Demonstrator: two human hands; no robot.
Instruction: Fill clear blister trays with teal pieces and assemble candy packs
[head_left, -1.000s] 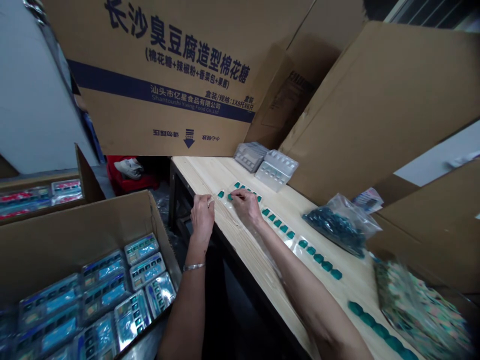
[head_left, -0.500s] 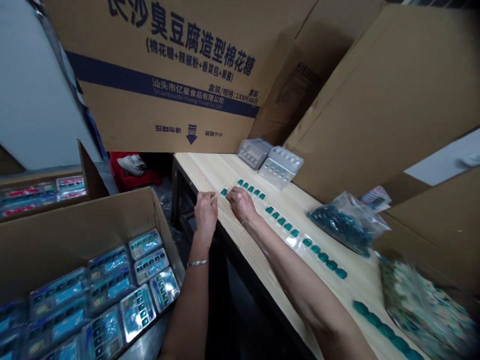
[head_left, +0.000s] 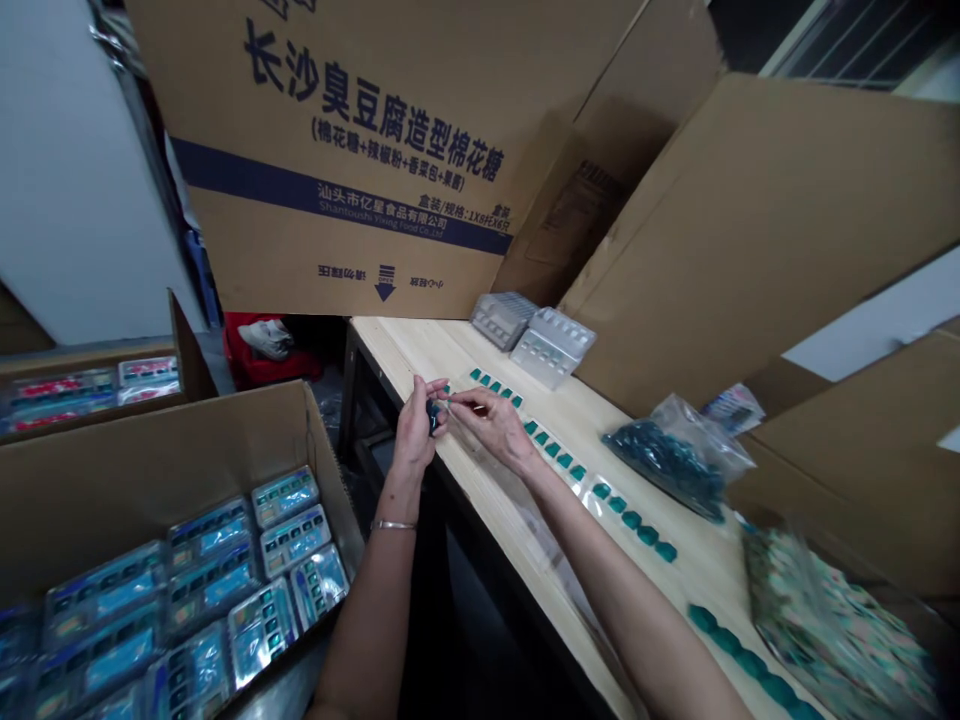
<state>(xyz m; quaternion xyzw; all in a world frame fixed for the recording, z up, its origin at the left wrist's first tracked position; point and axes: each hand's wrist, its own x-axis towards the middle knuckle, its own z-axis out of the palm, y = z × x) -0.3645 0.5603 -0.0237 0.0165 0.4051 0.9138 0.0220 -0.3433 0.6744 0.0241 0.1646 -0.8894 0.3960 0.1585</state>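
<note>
My left hand (head_left: 416,430) is raised just over the near edge of the pale wooden table (head_left: 480,500), fingers curled round a few small teal pieces (head_left: 433,415). My right hand (head_left: 487,420) meets it from the right, thumb and forefinger pinched at those pieces. Just behind the hands a row of teal pieces (head_left: 555,452) lies in clear plastic trays along the table, running toward the lower right.
Two stacks of clear blister trays (head_left: 551,343) stand at the table's far end. A plastic bag of teal pieces (head_left: 675,460) lies at right, printed cards (head_left: 832,620) at lower right. An open carton of packed blister cards (head_left: 210,590) stands at left. Large cardboard boxes (head_left: 360,150) wall the back.
Both hands have lifted off the table's tray row and come together above the near edge. The left hand now cups teal pieces.
</note>
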